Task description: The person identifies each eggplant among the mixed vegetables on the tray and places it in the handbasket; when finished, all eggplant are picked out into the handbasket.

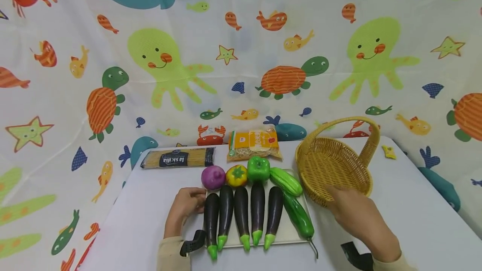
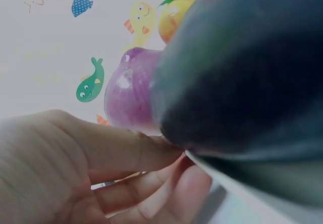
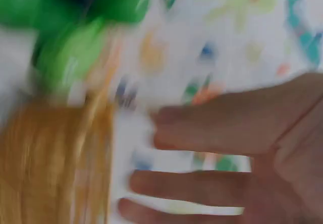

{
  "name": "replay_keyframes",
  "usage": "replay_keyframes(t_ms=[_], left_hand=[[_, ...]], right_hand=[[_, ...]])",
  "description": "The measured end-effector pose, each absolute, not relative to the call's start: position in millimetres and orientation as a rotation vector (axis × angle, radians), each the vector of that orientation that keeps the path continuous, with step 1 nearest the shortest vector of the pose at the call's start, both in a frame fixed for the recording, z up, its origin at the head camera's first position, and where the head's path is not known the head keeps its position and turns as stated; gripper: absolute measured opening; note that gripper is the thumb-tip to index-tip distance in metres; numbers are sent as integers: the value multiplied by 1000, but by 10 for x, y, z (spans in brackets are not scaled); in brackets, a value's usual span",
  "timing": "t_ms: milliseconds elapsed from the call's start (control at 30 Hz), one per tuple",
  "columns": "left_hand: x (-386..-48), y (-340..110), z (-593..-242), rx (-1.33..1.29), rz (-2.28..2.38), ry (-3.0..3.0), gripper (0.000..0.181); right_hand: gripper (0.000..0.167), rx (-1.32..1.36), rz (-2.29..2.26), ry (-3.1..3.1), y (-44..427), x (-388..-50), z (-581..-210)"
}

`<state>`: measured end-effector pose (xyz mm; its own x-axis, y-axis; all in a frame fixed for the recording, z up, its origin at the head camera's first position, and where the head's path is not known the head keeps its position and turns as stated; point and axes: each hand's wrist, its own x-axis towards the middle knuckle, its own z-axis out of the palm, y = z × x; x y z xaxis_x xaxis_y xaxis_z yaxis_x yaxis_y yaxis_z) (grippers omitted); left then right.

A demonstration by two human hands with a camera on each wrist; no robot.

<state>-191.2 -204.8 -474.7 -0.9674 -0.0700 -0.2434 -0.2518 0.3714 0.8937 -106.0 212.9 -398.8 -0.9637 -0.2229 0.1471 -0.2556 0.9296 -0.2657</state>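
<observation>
A white tray (image 1: 290, 233) holds several dark eggplants (image 1: 242, 212) with green stem ends, lying side by side. My left hand (image 1: 187, 205) is at the tray's left side; in the left wrist view, thumb and fingers (image 2: 171, 188) pinch its rim beside an eggplant (image 2: 242, 82) and a purple onion (image 2: 133, 90). To the right, my right hand (image 1: 354, 216) hovers over the front rim of a wicker basket (image 1: 335, 166). Its fingers (image 3: 186, 186) are spread with nothing between them, apart from the basket (image 3: 50, 168) in the blurred right wrist view.
Along the tray's back are a yellow pepper (image 1: 236, 175), a green pepper (image 1: 258, 168) and a cucumber (image 1: 286, 182); a long green vegetable (image 1: 299, 216) lies at its right. Behind stand a spaghetti pack (image 1: 177, 158) and an orange bag (image 1: 254, 143). A small yellow packet (image 1: 389, 152) lies back right.
</observation>
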Motion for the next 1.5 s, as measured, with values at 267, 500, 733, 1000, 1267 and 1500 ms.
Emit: replay_keyframes(t_ms=[267,500,733,1000,1267,1500], left_hand=[[-1898,-2061,-4774,-268,1671,2453,27],[-1902,-2045,-4771,-266,1681,2452,28],[-1910,-2053,-4788,-256,1659,2466,29],[-1907,-2057,-4782,-247,1644,2473,28],[-1908,-2063,-4777,-263,1653,2450,28],[-1918,-2049,-4775,-264,1646,2446,29]], right_hand=[[39,927,358,-2831,1322,-968,-4319],[40,944,310,-2857,1147,-912,-4507],[32,743,437,-3024,1048,-859,-4535],[28,745,517,-2993,1061,-859,-4573],[24,644,481,-3022,1157,-837,-4378],[33,582,545,-3005,1281,-824,-4263]])
